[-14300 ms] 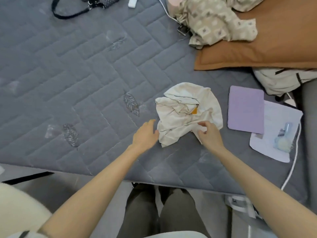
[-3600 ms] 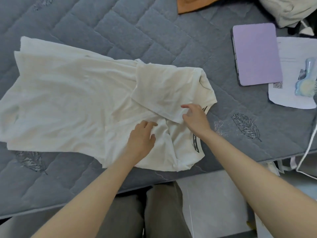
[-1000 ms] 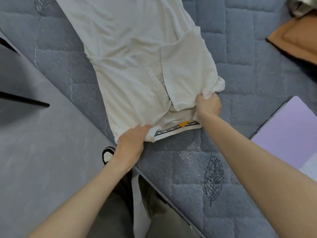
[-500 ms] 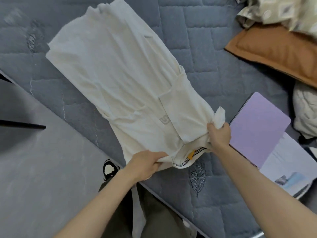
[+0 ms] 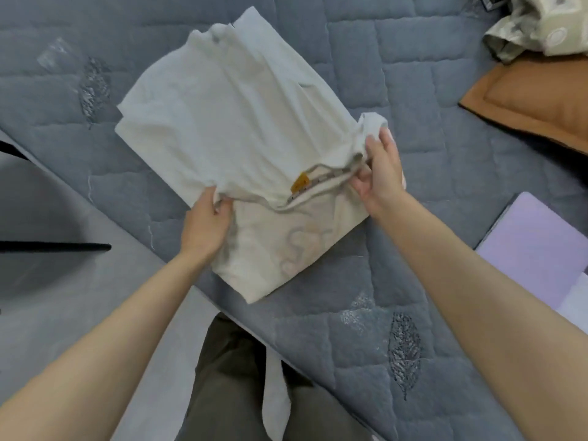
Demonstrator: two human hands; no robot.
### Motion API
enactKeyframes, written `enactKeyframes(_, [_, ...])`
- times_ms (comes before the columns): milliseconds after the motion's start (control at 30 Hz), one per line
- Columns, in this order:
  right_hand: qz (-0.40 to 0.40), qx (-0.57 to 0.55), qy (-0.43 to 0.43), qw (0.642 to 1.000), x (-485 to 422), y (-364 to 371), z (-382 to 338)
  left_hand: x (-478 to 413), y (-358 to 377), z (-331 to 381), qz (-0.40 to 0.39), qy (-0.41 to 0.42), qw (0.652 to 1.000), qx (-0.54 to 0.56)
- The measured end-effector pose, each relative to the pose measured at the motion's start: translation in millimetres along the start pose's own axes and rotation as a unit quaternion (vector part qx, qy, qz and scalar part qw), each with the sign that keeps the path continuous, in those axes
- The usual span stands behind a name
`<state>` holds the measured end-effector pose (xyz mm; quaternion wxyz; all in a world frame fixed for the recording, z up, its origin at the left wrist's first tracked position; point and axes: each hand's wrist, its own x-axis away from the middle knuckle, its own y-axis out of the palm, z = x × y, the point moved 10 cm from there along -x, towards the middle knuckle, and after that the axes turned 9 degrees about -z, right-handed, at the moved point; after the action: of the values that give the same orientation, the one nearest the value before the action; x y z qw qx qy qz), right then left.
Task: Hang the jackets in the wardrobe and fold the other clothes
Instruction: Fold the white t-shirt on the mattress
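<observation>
A cream T-shirt point(image 5: 229, 122) lies on the grey quilted bed point(image 5: 366, 338), doubled over on itself, with its collar and orange label facing me. My left hand point(image 5: 205, 224) grips the shirt's folded edge at the collar's left side. My right hand point(image 5: 378, 173) pinches the collar's right side and a bunched sleeve. The lower layer, with a faint print, spreads toward the bed's edge.
A brown pillow point(image 5: 537, 100) lies at the right, with a patterned cloth point(image 5: 537, 23) bunched above it. A lilac folder point(image 5: 537, 240) lies at the right edge. The grey floor point(image 5: 63, 281) and a black bar point(image 5: 54, 247) are on the left.
Both hands have carried the collar end over the shirt, so it now lies folded in half and shorter. The view has shifted left.
</observation>
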<state>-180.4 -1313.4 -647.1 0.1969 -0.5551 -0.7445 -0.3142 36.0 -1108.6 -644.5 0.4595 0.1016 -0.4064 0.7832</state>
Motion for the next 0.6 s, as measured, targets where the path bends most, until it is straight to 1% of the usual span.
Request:
enactKeyframes(33, [-0.006, 0.006, 0.007, 1.000, -7.0, 5.3, 7.4, -5.4, -7.9, -8.5, 0.030, -0.017, 0.999, 0.006])
enactKeyframes(67, [0.005, 0.047, 0.001, 0.999, -6.3, 0.9, 9.5, -3.2, -12.7, -10.0, 0.060, -0.017, 0.998, -0.002])
enactKeyframes(100, [0.037, 0.121, -0.011, 0.992, -5.2, -7.6, 12.9, -0.9, -15.4, -7.0, 0.088, 0.004, 0.995, -0.043])
enactKeyframes(133, [0.081, 0.198, -0.027, 0.977, -3.3, -18.7, 15.9, 2.7, -11.9, 1.1, 0.104, 0.040, 0.989, -0.097])
enactKeyframes(167, [0.127, 0.261, -0.044, 0.956, -0.2, -30.5, 19.1, 8.7, -0.7, 11.2, 0.105, 0.084, 0.980, -0.150])
enactKeyframes(200, [0.169, 0.304, -0.055, 0.936, 4.0, -42.1, 23.7, 15.0, 17.9, 18.2, 0.079, 0.121, 0.971, -0.190])
enactKeyframes(267, [0.249, 0.342, -0.047, 0.905, 12.5, -66.2, 34.5, 28.4, 67.7, 20.0, -0.023, 0.152, 0.956, -0.250])
enactKeyframes(300, [0.279, 0.335, -0.028, 0.900, 15.0, -77.0, 41.3, 36.4, 95.2, 14.8, -0.084, 0.155, 0.942, -0.286])
enactKeyframes(333, [0.299, 0.306, -0.004, 0.904, 16.0, -87.2, 49.5, 44.6, 120.6, 6.5, -0.137, 0.156, 0.920, -0.332])
enactKeyframes(367, [0.307, 0.253, 0.024, 0.917, 14.8, -95.2, 59.8, 50.9, 140.1, -3.7, -0.169, 0.154, 0.899, -0.373])
enactKeyframes(400, [0.301, 0.186, 0.049, 0.934, 11.0, -99.4, 70.6, 53.0, 151.6, -12.7, -0.178, 0.149, 0.885, -0.403])
enactKeyframes(433, [0.277, 0.134, 0.069, 0.949, 4.1, -99.6, 79.7, 51.5, 154.9, -19.2, -0.170, 0.137, 0.881, -0.420])
enactKeyframes(467, [0.250, 0.115, 0.079, 0.958, -2.9, -97.9, 83.5, 47.7, 153.7, -23.9, -0.155, 0.125, 0.881, -0.430])
enactKeyframes(533, [0.217, 0.133, 0.080, 0.964, -12.9, -95.6, 82.6, 39.3, 149.8, -29.9, -0.132, 0.113, 0.877, -0.449])
enactKeyframes(600, [0.206, 0.148, 0.081, 0.964, -18.9, -97.5, 83.8, 34.0, 148.5, -33.1, -0.128, 0.117, 0.866, -0.468])
